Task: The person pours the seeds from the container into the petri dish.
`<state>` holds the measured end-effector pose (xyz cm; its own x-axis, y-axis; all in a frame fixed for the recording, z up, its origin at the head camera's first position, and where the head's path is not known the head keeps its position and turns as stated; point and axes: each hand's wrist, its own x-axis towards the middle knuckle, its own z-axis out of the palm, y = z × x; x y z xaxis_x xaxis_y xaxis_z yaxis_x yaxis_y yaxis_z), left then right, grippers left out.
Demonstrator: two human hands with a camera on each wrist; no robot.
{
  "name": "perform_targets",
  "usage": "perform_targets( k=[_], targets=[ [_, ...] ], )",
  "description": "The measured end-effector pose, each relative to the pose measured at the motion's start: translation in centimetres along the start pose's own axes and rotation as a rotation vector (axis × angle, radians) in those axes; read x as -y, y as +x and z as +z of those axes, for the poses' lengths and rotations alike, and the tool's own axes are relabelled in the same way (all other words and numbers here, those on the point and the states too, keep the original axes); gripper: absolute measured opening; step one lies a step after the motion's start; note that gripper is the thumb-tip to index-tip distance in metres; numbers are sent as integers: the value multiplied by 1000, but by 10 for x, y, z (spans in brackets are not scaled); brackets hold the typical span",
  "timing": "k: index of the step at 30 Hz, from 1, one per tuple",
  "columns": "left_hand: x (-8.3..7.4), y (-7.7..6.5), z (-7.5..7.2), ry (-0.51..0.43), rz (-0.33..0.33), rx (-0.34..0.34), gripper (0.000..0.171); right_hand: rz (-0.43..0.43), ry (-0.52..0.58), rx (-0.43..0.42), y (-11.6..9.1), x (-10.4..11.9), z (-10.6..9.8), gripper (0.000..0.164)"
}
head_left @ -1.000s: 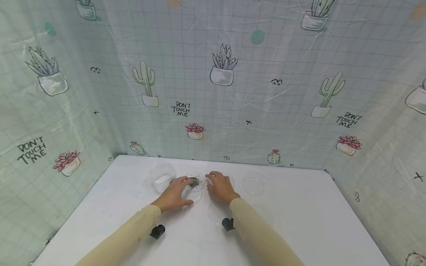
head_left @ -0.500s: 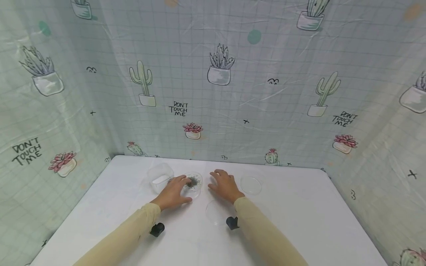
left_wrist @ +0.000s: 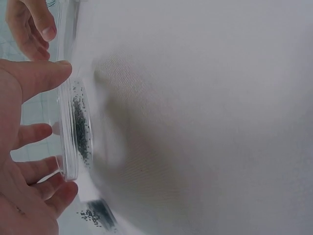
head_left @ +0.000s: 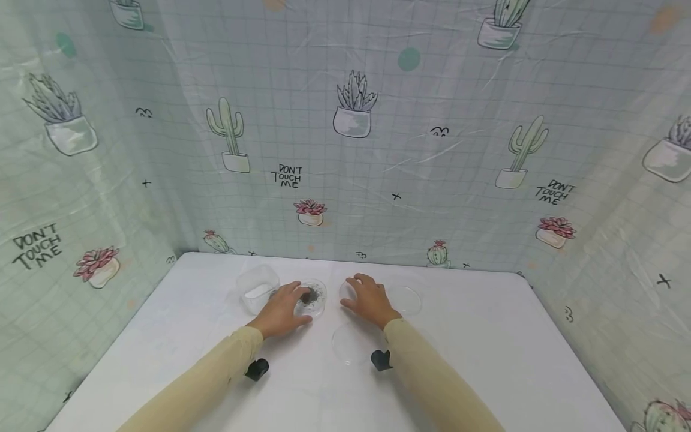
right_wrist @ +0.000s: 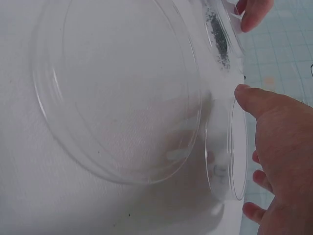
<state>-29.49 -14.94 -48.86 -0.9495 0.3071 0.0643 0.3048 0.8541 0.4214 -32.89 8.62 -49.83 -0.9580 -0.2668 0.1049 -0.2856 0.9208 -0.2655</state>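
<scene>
Your left hand (head_left: 280, 311) pinches a clear lid (left_wrist: 70, 142) over dark grains (left_wrist: 81, 128); your right hand (head_left: 373, 302) spreads round a dish (right_wrist: 218, 159).

Narrow gap, specked dish (head_left: 322, 305) to right grip (head_left: 369, 300)

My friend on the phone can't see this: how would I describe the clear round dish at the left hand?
On the white table, find the left hand extending from a beige fabric sleeve. Between its thumb and fingers is the round, clear, plastic-looking dish. Fine dark granules lie in it; none show in the clear round dishes farther right.
</scene>
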Motion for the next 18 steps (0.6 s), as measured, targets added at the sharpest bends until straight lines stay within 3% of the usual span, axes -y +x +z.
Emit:
perform_targets(
  k=[18],
  targets=[
    [0,8,5,26,6,-22,65,-8,-24,-20,-7,-13,-8,69]
  ],
)
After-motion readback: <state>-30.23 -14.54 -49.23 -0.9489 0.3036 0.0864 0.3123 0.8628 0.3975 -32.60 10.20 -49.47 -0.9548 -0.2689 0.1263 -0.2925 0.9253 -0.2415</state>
